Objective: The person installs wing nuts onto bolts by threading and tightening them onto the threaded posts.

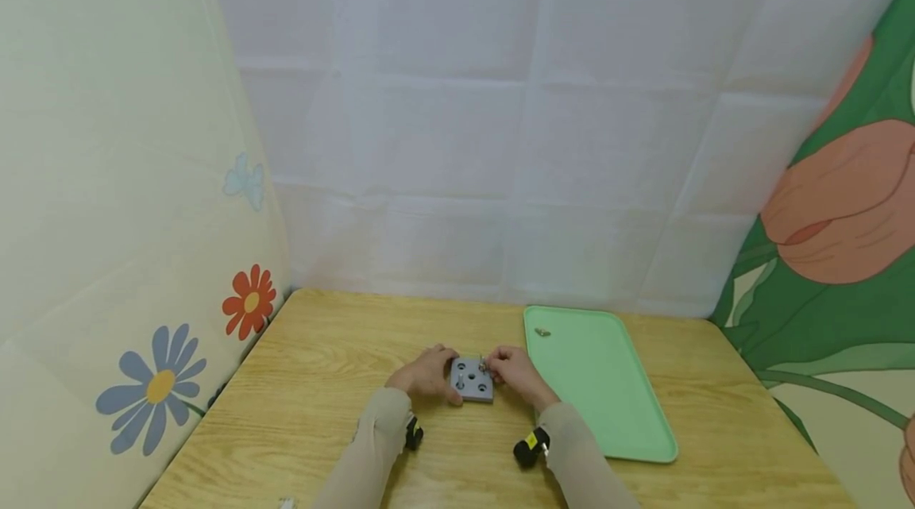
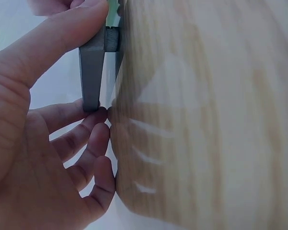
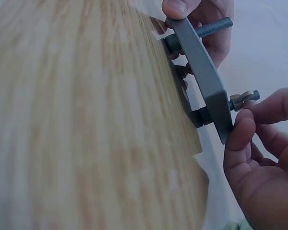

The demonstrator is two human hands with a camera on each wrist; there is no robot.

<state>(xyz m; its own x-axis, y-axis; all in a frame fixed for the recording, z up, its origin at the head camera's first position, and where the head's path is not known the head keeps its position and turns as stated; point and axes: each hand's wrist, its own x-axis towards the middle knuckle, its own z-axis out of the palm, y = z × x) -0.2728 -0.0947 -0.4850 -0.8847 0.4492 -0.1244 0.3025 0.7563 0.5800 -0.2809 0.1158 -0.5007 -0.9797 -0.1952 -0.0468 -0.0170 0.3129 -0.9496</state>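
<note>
A grey square plate with several holes is raised off the table on the heads of bolts put through it from below. My left hand grips the plate at its left side, thumb on the near edge and fingers at the far one. One bare bolt sticks up through the plate near that hand. At the plate's far right corner, my right hand pinches a wing nut on a second bolt, whose threaded tip shows beyond the nut.
A light green tray lies right of the plate, with another small wing nut near its far left corner. A small metallic thing is at the bottom edge of the head view. A white sheet hangs behind the wooden table.
</note>
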